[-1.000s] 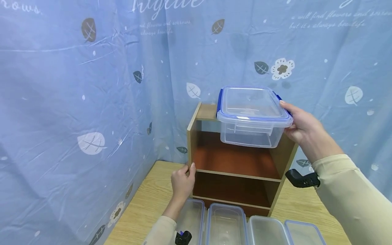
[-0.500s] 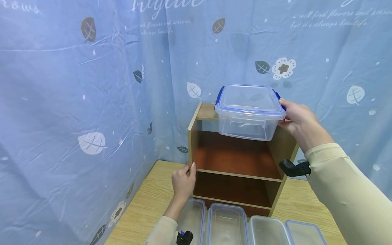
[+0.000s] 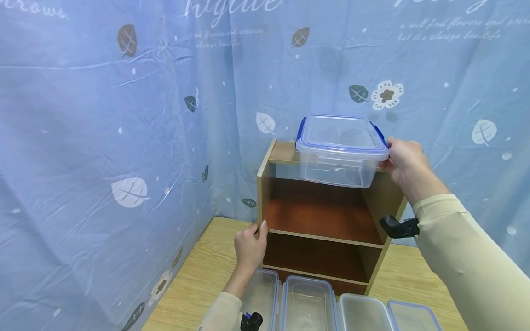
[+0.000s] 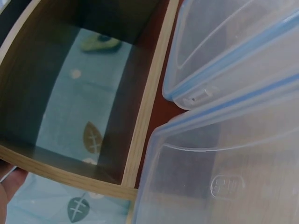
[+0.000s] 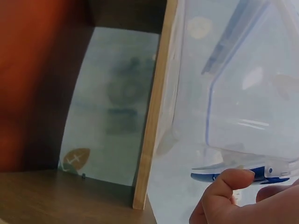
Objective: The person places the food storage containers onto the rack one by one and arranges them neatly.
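We see the lidded, blue-rimmed clear plastic box [image 3: 341, 154] shifted back toward the top of the tan wooden shelf unit [image 3: 325, 216], contact unclear. We judge it unreleased: the right hand [image 3: 407, 161] grips its right side; the left hand [image 3: 250, 246] pinches the unit's left panel [image 3: 261, 197].

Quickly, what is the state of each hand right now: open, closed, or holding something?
Left hand: closed, holding the left side panel of the wooden shelf unit.
Right hand: closed, holding the lidded clear container at its right side.
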A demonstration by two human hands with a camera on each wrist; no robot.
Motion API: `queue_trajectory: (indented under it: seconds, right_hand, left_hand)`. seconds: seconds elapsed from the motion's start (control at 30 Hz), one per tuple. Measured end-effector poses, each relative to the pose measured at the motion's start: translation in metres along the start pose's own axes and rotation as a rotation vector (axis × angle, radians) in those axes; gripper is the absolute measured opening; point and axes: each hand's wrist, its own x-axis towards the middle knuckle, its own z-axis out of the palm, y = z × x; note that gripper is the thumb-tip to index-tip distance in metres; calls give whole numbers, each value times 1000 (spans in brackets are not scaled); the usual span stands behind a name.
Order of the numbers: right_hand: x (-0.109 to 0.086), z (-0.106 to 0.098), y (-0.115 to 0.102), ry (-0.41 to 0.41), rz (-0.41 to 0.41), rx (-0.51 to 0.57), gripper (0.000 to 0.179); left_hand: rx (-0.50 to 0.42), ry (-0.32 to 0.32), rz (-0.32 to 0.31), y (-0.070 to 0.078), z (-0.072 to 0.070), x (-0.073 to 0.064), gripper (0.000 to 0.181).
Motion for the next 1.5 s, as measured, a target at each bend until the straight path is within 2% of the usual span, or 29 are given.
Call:
queue_trajectory:
  seconds: [0.07, 0.1, 0.13, 0.2, 0.27, 0.3, 0.37, 0.4, 0.43, 0.5, 0.57, 0.63, 1.0, 1.2, 1.5]
  right_hand:
    - [-6, 1, 2, 33, -57, -84, 47]
    - [-10, 2, 3, 69, -114, -143, 49]
    - [-14, 4, 5, 118, -205, -200, 51]
    - [-23, 8, 12, 231, -475, -316, 50]
    - [-30, 13, 19, 342, -823, -446, 44]
    - [-33, 15, 23, 378, -999, -506, 40]
    - [-36, 19, 31, 375, -1300, -626, 34]
    - [-38, 20, 34, 354, -1410, -681, 33]
    - [-39, 22, 36, 330, -1486, -726, 32]
    - [-40, 23, 41, 299, -1570, -792, 30]
    - [-40, 23, 43, 282, -1601, -815, 29]
    - [-40, 23, 45, 273, -1599, -788, 27]
    - [-37, 18, 51, 300, -1509, -745, 23]
    - [-35, 20, 54, 343, -1496, -815, 26]
    - [-31, 25, 58, 326, -1430, -860, 37]
  left_hand:
    - [3, 3, -1, 0, 0, 0, 48]
    - [3, 4, -2, -1, 0, 0, 48]
    - [1, 5, -3, -1, -1, 0, 48]
    - [-7, 3, -2, -1, -1, 0, 47]
    - [-13, -7, -1, -1, -2, 1, 45]
    - [-15, -11, 0, -1, -3, 1, 44]
    - [-17, -20, -3, -1, -3, 2, 43]
    - [-18, -22, -6, -1, -4, 3, 43]
    - [-17, -23, -8, -1, -5, 3, 43]
    - [-17, -18, -9, -2, -5, 3, 43]
    - [-17, -13, -6, -2, -5, 3, 43]
    - [-17, -9, 1, -2, -5, 3, 42]
    - [-24, -15, -10, 2, -2, 2, 37]
    - [-17, -25, -16, 2, -3, 0, 45]
    - [-20, -27, -14, 0, -3, 1, 47]
